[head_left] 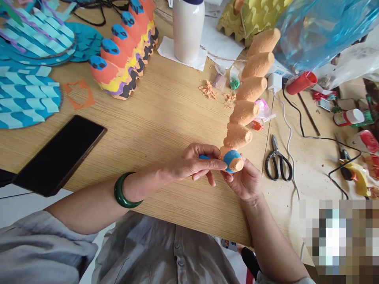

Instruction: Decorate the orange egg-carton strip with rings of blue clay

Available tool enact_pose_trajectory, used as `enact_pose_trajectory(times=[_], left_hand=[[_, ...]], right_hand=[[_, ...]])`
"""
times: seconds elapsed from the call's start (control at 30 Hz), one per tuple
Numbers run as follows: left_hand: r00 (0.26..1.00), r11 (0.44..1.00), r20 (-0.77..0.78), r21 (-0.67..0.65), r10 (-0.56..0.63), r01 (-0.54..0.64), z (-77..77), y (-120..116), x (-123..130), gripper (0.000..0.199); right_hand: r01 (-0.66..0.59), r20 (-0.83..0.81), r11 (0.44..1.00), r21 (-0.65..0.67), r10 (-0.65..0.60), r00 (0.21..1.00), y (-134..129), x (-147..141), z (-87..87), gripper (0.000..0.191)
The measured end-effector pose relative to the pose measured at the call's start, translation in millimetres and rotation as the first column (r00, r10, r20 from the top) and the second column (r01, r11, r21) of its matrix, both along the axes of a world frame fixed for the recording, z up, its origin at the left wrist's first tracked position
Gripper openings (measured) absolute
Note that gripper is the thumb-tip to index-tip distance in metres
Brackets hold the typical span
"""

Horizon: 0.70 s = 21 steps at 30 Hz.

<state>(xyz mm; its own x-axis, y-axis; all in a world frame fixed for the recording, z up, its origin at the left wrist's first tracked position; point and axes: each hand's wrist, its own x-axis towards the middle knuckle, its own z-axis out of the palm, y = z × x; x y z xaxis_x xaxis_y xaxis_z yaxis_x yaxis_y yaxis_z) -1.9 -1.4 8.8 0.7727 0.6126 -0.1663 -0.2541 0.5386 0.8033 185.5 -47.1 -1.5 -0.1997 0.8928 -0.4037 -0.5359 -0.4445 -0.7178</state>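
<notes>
A long orange bumpy strip (247, 112), shaped like a row of egg-carton cups, reaches away from me over the table. My right hand (248, 177) grips its near end from the right and below. Blue clay (232, 157) wraps round the nearest cup, whose orange tip still shows. My left hand (204, 163) is closed, its thumb and fingertips touching that blue band from the left. A bit of blue, seemingly the same clay, peeks out between the fingers; most of it is hidden. Black-handled scissors (277, 159) lie right of my right hand.
A finished-looking orange strip (126, 51) with blue spotted tops stands at the back left. A black phone (60, 156) lies left, near blue paper fish shapes (28, 98). A white bottle (188, 33) stands behind. Cables, a red tube (301, 83) and paints crowd the right.
</notes>
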Motion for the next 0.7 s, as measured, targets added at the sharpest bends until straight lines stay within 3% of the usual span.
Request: enact_pose_trajectory(times=[0.23, 0.4, 0.7], left_hand=[[0.998, 1.0, 0.058, 0.014, 0.005, -0.006, -3.9, -0.6, 0.2, 0.032], [0.994, 0.998, 0.107, -0.061, -0.021, 0.028, -7.6, -0.4, 0.6, 0.036], [1.0, 0.999, 0.002, -0.046, 0.029, -0.029, -6.2, 1.0, 2.1, 0.043]], right_hand=[[0.024, 0.006, 1.0, 0.004, -0.024, 1.0, -0.4, 1.1, 1.1, 0.031], [0.022, 0.001, 0.999, 0.047, -0.023, 1.0, 0.1, 1.0, 3.9, 0.032], [0.003, 0.004, 0.999, 0.041, -0.004, 1.0, 2.1, -1.6, 3.8, 0.03]])
